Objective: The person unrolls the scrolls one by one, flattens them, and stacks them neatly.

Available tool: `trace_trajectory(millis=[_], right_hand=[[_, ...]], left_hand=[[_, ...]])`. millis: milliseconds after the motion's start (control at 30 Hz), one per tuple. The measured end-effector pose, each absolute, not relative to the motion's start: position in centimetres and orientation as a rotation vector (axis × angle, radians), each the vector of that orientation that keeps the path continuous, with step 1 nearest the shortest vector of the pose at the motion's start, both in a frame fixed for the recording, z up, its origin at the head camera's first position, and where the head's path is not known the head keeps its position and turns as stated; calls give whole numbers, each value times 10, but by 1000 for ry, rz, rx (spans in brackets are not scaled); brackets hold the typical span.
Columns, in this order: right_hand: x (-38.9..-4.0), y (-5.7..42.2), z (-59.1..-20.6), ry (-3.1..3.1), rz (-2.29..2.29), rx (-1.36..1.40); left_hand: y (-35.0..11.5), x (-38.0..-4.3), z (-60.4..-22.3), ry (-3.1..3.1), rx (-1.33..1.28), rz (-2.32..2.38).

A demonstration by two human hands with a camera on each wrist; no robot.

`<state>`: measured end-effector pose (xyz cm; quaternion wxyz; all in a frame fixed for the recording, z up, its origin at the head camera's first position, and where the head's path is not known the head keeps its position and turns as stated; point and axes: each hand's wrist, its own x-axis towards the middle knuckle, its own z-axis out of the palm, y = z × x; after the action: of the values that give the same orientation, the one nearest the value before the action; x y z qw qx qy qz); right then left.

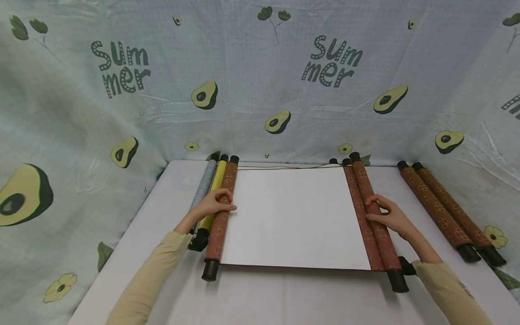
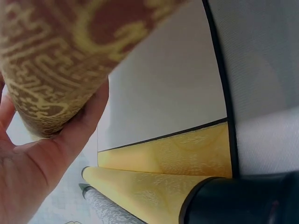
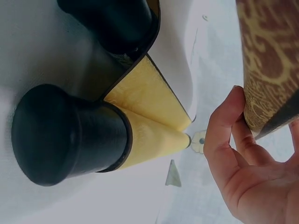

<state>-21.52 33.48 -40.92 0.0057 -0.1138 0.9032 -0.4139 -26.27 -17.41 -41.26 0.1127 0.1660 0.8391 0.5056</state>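
Note:
A hanging scroll lies partly unrolled before me, its blank white paper (image 1: 296, 216) stretched between two red-brown patterned rolls with black end knobs. My left hand (image 1: 211, 203) grips the left roll (image 1: 218, 232) around its middle, thumb on the paper side. On the other side my right hand (image 1: 391, 219) holds the right roll (image 1: 365, 183) between thumb and fingers. In the left wrist view the held roll (image 2: 70, 56) is above a yellow scroll (image 2: 145, 186). The right wrist view shows that yellow scroll's other end (image 3: 149, 142), with a large black knob (image 3: 70, 135), below the held roll (image 3: 273, 51).
Beside the left roll lie the yellow roll (image 1: 220, 174) and a grey patterned roll (image 1: 204, 183). Two more red-brown rolls (image 1: 432, 205) rest at the right of the white table (image 1: 276, 298). A printed cloth (image 1: 243, 54) hangs behind.

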Motion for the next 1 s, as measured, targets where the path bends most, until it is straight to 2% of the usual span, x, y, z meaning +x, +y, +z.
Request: trace_trajectory(millis=[1000], right_hand=[[-207,354,-404,2820,-1310,-330]], left_hand=[[-181,-265,-401,2412,403,1502]])
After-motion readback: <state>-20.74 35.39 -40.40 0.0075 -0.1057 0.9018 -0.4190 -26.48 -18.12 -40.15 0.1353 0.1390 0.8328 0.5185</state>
